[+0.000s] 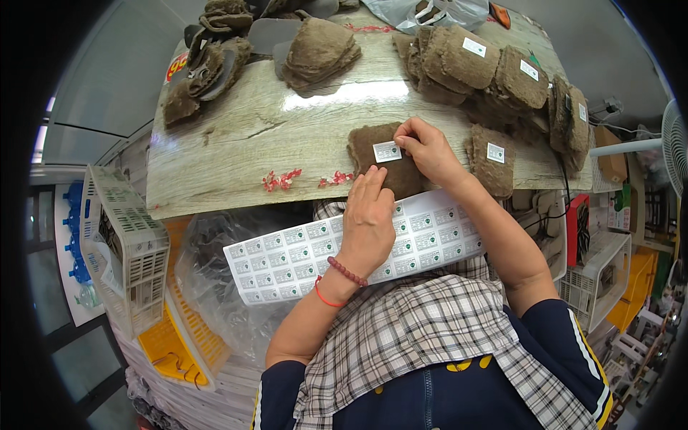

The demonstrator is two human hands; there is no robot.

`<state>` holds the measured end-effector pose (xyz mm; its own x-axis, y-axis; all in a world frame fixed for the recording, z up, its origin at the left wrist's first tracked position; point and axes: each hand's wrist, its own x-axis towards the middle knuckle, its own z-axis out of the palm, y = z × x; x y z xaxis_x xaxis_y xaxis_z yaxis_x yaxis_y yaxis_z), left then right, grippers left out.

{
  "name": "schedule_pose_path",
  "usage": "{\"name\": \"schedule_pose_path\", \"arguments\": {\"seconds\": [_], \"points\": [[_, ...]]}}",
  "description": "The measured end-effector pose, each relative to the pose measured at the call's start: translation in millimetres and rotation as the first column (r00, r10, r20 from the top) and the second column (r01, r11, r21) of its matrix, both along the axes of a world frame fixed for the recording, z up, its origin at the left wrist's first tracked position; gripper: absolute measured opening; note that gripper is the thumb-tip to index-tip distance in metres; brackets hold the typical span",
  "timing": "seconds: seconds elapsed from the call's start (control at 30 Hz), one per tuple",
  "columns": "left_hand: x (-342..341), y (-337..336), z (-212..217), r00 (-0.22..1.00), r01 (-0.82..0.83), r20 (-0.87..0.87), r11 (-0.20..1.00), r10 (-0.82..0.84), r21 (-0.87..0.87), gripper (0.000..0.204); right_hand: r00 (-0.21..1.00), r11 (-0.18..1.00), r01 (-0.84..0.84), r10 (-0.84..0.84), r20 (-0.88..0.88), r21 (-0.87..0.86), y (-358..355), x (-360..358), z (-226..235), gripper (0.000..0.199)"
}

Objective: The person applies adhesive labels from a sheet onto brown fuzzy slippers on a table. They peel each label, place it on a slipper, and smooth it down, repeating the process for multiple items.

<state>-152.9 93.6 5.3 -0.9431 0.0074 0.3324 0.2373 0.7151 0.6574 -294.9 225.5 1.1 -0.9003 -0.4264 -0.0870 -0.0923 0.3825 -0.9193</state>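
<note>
A brown fuzzy pad [401, 177] lies at the near edge of the table, with a small white label [387, 152] on its upper part. My right hand [432, 152] pinches the label's right end between thumb and forefinger. Flat across the pad's lower left edge lie the stretched fingers of my left hand [368, 226], which holds nothing. Beneath that hand a large white sheet of printed labels [287, 254] rests on my lap, partly covered by the hand and wrist. Just right of my right hand is another brown pad [491, 168] bearing a label.
Stacks of labelled pads [459, 61] stand at the table's far right. More brown pads [320, 51] and grey pieces lie far left and centre. A white plastic crate [132, 251] and a clear plastic bag [229, 287] are at left; another crate [598, 276] is at right.
</note>
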Motion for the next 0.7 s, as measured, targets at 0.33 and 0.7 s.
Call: {"name": "schedule_pose_path", "arguments": {"seconds": [0.33, 0.7], "points": [[2, 2, 4, 0.999, -0.023, 0.044, 1.000, 0.022, 0.016, 0.006, 0.974, 0.988, 0.040, -0.006, -0.227, 0.147, -5, 11, 8, 0.010], [-2, 2, 3, 0.999, 0.016, 0.041, 0.995, -0.012, -0.097, 0.007, 0.909, 0.970, 0.068, 0.036, -0.415, 0.233, -4, 18, 7, 0.013]]}}
